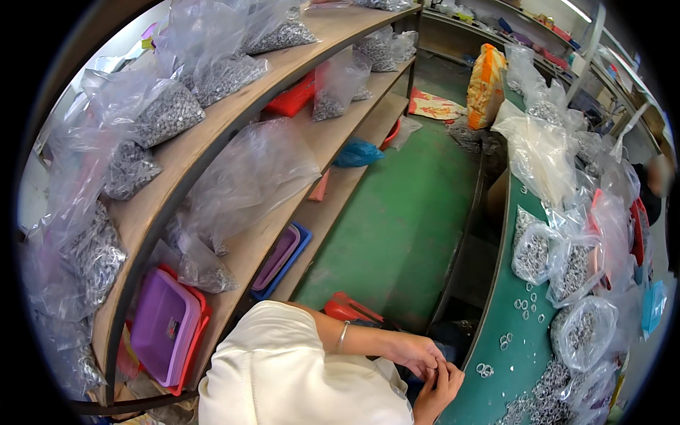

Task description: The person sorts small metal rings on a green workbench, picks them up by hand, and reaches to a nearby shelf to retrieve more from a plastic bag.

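Observation:
My left hand, with a silver bracelet on its wrist, meets my right hand beside the edge of the green table. Both hands are closed, their fingertips pinched together. Whatever sits between the fingers is too small or hidden to make out. Closest to them on the table lies a small cluster of metal rings. Farther along are more loose rings and a heap of small silver metal parts. An open clear bag holds more such parts.
Wooden shelves on the left carry bags of metal pieces, a purple basin and a red tray. A red plastic stool stands on the green floor. An orange sack stands at the far end.

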Motion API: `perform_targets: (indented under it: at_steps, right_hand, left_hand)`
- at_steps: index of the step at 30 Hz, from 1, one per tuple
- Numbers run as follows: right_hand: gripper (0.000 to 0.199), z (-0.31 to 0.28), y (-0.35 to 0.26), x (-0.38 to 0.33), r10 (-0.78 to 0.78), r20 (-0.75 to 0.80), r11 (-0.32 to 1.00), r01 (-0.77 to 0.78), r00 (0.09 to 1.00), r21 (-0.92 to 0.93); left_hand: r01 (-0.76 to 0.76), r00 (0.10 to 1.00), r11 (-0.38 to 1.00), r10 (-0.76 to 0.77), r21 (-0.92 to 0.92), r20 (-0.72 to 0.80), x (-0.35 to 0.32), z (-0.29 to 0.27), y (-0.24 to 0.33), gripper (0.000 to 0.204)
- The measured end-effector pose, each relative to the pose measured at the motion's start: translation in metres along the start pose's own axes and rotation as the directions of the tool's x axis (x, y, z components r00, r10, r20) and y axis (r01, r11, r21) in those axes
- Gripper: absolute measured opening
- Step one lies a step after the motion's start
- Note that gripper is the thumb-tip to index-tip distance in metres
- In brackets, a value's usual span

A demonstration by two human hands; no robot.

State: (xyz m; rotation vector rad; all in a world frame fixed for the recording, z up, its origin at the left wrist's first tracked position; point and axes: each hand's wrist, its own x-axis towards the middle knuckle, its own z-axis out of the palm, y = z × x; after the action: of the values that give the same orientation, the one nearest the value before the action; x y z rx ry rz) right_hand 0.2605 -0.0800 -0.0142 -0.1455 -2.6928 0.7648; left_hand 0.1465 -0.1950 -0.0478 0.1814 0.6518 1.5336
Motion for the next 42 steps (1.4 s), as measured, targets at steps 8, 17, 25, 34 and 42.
perform_targets:
  at_steps: [8,17,25,34,42]
  right_hand:
    - [0.016,0.036,-0.022,0.061,0.030,0.088,0.992,-0.040,0.996,0.120]
    - [0.024,0.059,-0.022,0.115,-0.272,0.213,0.958,0.244,0.939,0.148]
    - [0.014,0.059,-0.009,0.129,0.214,0.066,0.967,-0.221,0.975,0.131]
    - [0.031,0.037,0.042,0.109,0.460,-0.308,0.887,-0.445,0.832,0.122]
    - [0.030,0.034,0.057,0.094,0.596,-0.330,0.795,-0.594,0.732,0.119]
  left_hand:
    - [-0.154,0.985,0.978,0.162,-0.143,0.050,-0.024,-0.059,0.023,0.041]
    - [-0.109,0.987,0.991,0.117,-0.084,0.106,-0.031,-0.113,0.052,0.037]
    - [-0.565,0.742,0.685,0.665,0.459,-0.079,-0.035,-0.219,0.137,0.027]
    - [0.143,-0.698,0.638,0.607,0.757,-0.380,-0.159,-0.426,0.355,0.086]
    - [0.373,-0.745,0.722,0.607,0.583,-0.276,-0.200,-0.440,0.410,0.096]
